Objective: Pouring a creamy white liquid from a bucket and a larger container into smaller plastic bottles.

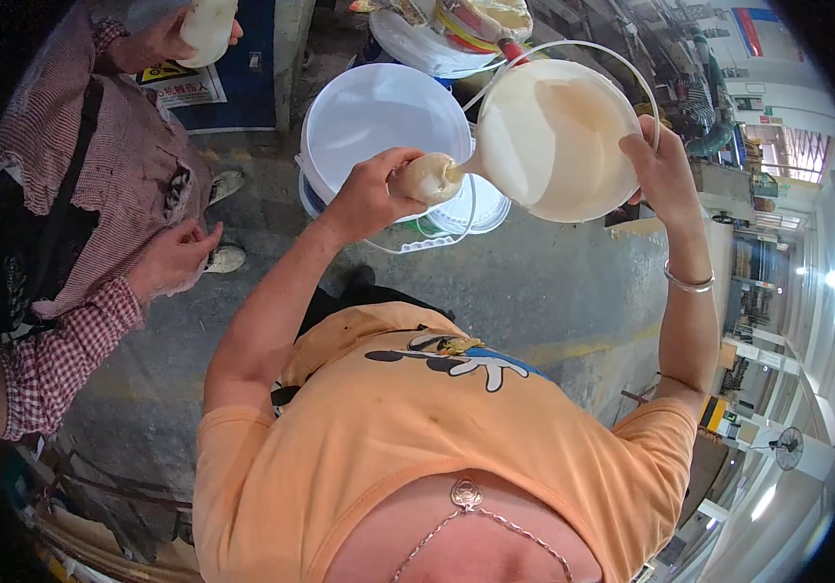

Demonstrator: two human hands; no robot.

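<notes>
My left hand (371, 199) is closed around a small off-white plastic bottle (424, 180), its mouth turned toward a tilted bucket. That white bucket (510, 131) holds cream-coloured liquid (587, 136) along its right side, and my right hand (665, 175) grips its right rim. A pale streak, apparently liquid, joins the bucket's left lip and the bottle's mouth. Beneath the bottle and my left hand stands a larger white bucket (325, 160), upright, its inside pale and smooth. My right fingertips are partly hidden by the bucket.
At left stands a co-worker in a checked sleeve (97, 340), one hand raised with a whitish bottle (208, 29), the other hand (179, 260) low. A smaller white pail (490, 209) sits on the concrete floor (573, 282). Stained tubs (427, 49) and machinery (699, 107) lie beyond.
</notes>
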